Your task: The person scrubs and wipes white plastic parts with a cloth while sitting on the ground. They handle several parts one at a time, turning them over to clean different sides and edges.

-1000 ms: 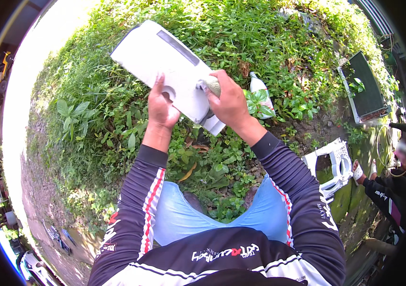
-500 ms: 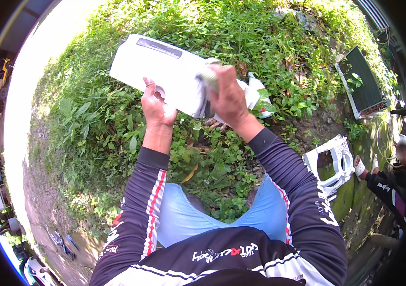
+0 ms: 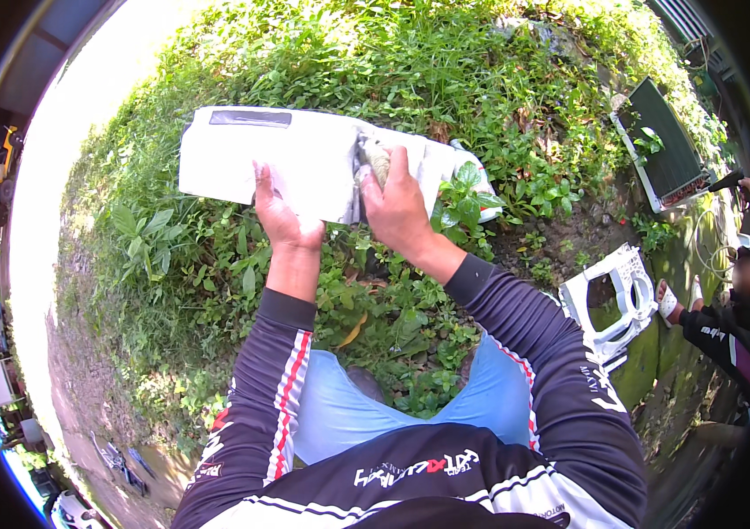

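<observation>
Evidently stiff and light, the long white plastic housing panel (image 3: 304, 163) is held level above the weedy ground (image 3: 199, 256), left hand (image 3: 282, 216) gripping its near edge, right hand (image 3: 397, 207) pinching a pale cloth wad (image 3: 377, 159) against its slick face.

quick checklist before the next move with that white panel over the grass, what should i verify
1. Left hand supports the long white plastic panel at its near edge: ok.
2. Right hand presses a greyish wad of cloth against the panel: ok.
3. Panel held off the green weeds, not resting on them: ok.
4. Firmness of either grip: cannot tell.
5. Panel's right end hidden partly by a leafy plant, so snagging there: cannot tell.
6. White plastic frame on the ground lies apart from both hands: ok.
</observation>
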Demonstrator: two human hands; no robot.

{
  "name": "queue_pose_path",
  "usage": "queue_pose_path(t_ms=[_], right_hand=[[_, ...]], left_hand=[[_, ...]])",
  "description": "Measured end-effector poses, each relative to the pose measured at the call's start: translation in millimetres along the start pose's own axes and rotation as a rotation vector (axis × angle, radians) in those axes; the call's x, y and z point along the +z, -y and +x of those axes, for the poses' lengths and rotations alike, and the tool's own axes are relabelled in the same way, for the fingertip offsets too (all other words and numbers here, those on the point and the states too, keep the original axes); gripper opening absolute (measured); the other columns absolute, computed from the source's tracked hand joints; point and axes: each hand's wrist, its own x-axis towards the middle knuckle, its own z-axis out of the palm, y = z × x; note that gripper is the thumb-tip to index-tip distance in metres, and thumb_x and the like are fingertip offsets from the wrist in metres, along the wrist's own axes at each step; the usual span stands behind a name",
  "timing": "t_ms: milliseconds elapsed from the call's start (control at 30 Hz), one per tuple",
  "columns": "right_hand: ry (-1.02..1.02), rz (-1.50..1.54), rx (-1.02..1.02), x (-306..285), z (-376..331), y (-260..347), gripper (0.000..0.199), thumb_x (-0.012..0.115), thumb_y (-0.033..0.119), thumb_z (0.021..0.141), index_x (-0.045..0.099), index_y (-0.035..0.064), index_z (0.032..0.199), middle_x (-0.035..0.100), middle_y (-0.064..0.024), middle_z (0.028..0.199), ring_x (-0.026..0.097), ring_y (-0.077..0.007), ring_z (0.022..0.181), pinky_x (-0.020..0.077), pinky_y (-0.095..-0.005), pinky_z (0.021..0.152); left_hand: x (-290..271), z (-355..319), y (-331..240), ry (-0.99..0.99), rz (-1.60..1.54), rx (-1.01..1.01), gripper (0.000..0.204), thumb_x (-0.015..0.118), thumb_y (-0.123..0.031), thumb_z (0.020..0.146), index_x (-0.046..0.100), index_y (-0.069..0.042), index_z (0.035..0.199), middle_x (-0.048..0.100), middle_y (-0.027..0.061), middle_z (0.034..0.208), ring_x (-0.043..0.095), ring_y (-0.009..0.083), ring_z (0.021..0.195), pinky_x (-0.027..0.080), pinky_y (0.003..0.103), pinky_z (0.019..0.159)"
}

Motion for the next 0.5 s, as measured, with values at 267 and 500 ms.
queue_pose_path(t_ms=[267, 500], right_hand=[[-0.164, 0.082, -0.019, 13, 10, -26, 0.038, 0.059, 0.007, 0.106, 0.043, -0.0004, 0.14, 0.067, -0.0257, 0.123, 0.07, -0.0387, 0.117, 0.0539, -0.0474, 0.101], [-0.208, -0.304, -0.2, -37, 22, -9, 0.033, 0.075, 0.022, 0.094, 0.065, 0.0073, 0.122, 0.077, -0.0242, 0.103, 0.076, -0.0459, 0.091, 0.0598, -0.0554, 0.079]], left_hand=[[2, -9, 17, -0.068, -0.012, -0.035, 0.054, 0.071, -0.024, 0.106, 0.056, -0.007, 0.154, 0.065, 0.0121, 0.151, 0.056, 0.0335, 0.146, 0.038, 0.059, 0.127], [-8, -13, -12, -0.052, 0.05, -0.028, 0.063, 0.078, -0.035, 0.101, 0.057, -0.004, 0.152, 0.065, 0.0105, 0.149, 0.058, 0.0347, 0.142, 0.039, 0.06, 0.126]])
